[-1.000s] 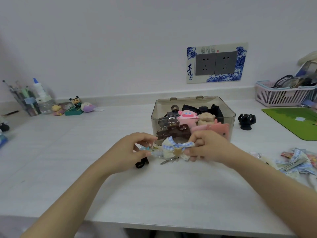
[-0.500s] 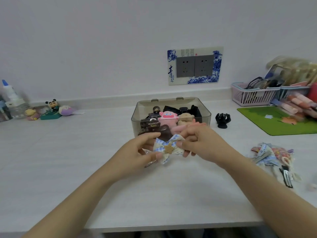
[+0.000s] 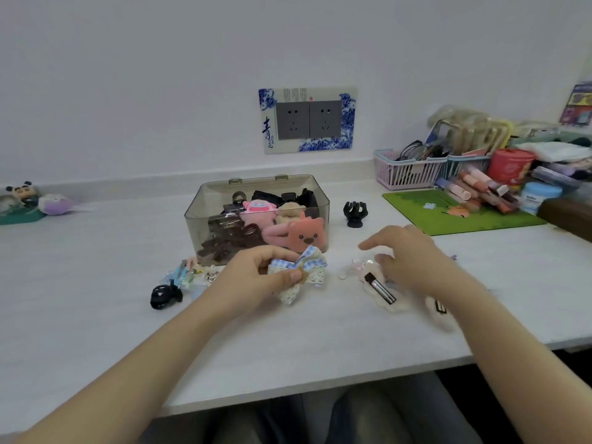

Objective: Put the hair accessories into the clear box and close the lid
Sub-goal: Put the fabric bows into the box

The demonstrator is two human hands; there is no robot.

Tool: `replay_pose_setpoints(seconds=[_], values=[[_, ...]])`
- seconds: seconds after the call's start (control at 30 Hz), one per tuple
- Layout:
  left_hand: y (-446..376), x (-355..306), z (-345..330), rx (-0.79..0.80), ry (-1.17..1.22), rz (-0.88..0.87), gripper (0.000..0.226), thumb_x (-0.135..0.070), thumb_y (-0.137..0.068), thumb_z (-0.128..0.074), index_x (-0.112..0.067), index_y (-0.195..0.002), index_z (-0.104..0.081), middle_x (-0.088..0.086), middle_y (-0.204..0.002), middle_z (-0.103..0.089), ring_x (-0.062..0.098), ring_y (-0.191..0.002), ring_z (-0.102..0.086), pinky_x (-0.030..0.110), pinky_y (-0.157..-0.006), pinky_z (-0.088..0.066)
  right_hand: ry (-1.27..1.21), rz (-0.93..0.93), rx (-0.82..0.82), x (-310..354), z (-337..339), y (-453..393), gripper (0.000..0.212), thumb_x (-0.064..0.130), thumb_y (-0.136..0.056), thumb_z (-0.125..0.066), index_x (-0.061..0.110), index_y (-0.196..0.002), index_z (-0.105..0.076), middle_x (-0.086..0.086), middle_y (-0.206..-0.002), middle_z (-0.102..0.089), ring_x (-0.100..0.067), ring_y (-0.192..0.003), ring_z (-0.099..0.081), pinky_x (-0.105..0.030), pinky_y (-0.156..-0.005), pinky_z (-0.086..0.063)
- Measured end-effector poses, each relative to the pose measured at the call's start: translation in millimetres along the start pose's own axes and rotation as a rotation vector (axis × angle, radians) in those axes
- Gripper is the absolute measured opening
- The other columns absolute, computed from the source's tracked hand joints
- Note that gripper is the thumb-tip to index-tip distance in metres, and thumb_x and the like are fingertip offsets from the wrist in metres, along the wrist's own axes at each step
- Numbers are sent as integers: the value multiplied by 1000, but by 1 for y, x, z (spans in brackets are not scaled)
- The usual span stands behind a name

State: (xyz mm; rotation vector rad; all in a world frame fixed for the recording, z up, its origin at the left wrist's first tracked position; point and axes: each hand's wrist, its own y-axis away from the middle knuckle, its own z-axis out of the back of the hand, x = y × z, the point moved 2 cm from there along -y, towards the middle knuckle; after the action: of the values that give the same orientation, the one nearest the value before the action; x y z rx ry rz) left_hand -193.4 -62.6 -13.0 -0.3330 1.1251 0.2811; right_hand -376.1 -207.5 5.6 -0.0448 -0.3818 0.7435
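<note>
The clear box point(image 3: 192, 216) stands open at the middle of the white table, filled with plush clips and claw clips. Just in front of it, my left hand point(image 3: 256, 277) pinches a blue checked lace bow clip point(image 3: 304, 274). My right hand point(image 3: 413, 261) hovers with spread fingers over a heap of white and pink clips point(image 3: 378, 286) to the right. A black claw clip point(image 3: 165, 294) and several small pale clips point(image 3: 195, 275) lie left of my left hand. Another black claw clip point(image 3: 355, 213) stands right of the box.
A green mat point(image 3: 448, 216) lies at the right, with pink baskets point(image 3: 407, 174), a red tin point(image 3: 509, 165) and tubes behind it. Small toy figures point(image 3: 25, 200) sit far left by the wall. The table's front edge runs below my forearms.
My right hand has let go of the bow and moved right over the heap of clips. My left hand alone holds the bow now. The view has shifted rightwards.
</note>
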Motion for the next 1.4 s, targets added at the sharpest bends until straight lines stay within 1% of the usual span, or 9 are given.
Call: replay_pose_setpoints(seconds=[0.17,0.33,0.47,0.6,0.8,0.93,1.1,1.3,1.4], values=[[-1,4,1,-12,2,31,21,-21,-77,-74,-22,-97,-71,1,-95,-75,10,-81,-67,28,-77,-54,171,-17,396,-44,14,-9,29,43,-75,-66,61,-92,-51,2,-124,-50,-23,-114,-44,-41,-99,-41],[-1,4,2,-12,19,42,23,-19,-77,-73,-19,-101,-70,3,-98,-74,10,-82,-68,29,-77,-55,112,118,285,-41,10,-14,15,32,-77,-71,35,-87,-61,2,-107,-59,-16,-91,-53,-31,-83,-46],[-2,4,3,-19,32,43,24,-18,-77,-74,-19,-101,-70,4,-98,-75,11,-82,-69,27,-73,-56,-64,133,161,-43,13,-13,27,31,-75,-73,41,-59,-53,2,-77,-63,-23,-77,-57,-35,-70,-46],[-2,-1,5,-24,62,34,22,-17,-77,-73,-19,-99,-71,6,-99,-74,13,-82,-69,27,-71,-54,-348,165,21,-28,22,-10,13,31,-76,-71,34,-68,-62,-2,-75,-68,-25,-68,-61,-28,-62,-49],[-9,-29,12,-37,105,-46,19,-15,-80,-71,-24,-98,-70,-4,-104,-71,11,-77,-64,19,-59,-49,-647,212,-23,7,25,-16,24,47,-70,-70,28,-83,-62,-1,-77,-68,-25,-68,-63,-51,-64,-51],[-25,-53,35,-118,121,-73,20,-15,-82,-68,-24,-99,-67,5,-93,-73,16,-76,-67,29,-65,-52,-736,253,-52,33,32,-41,15,35,-76,-71,30,-86,-61,3,-76,-56,-31,-66,-67,-36,-58,-50],[-62,-62,72,-214,67,-35,12,-16,-83,-68,-25,-90,-66,1,-87,-71,12,-73,-66,21,-65,-54,-752,221,-70,57,37,-80,13,27,-81,-69,30,-93,-63,11,-74,-59,-4,-57,-53,-2,-46,-40],[-123,-51,110,-187,-99,73,11,-14,-85,-66,-18,-95,-65,5,-91,-65,13,-75,-59,22,-70,-50,-622,202,22,79,25,-139,42,36,-93,-47,3,-108,-67,3,-64,-57,-6,-60,-52,-15,-58,-37],[-147,-37,113,-139,-188,119,15,-11,-84,-66,-13,-99,-65,6,-89,-66,12,-70,-59,25,-72,-49,-565,230,49,83,18,-159,27,20,-94,-49,18,-115,-66,4,-80,-62,-9,-75,-55,-15,-64,-40]])
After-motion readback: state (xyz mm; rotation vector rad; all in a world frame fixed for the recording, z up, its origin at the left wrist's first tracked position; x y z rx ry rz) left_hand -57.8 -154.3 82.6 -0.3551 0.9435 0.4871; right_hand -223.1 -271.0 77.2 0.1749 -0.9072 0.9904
